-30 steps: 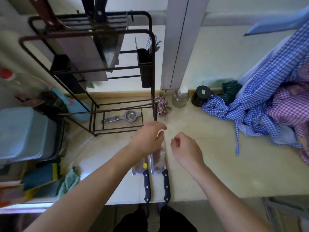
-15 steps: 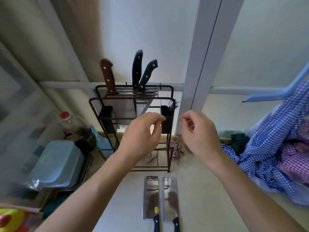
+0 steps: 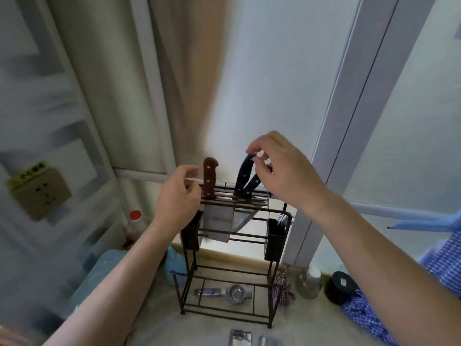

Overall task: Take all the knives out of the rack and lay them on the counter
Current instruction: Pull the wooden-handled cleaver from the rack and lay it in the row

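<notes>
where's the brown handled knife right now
The brown-handled knife stands upright in the rack, at its top left, just right of the left hand and left of two black-handled knives.

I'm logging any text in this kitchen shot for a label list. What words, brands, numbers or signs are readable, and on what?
Nothing here can be read.
Green sticker on the wall socket: dark characters, too blurred to read.
Black round container: pale diamond label, no legible text.
Red-capped bottle: label blurred, unreadable.
</notes>
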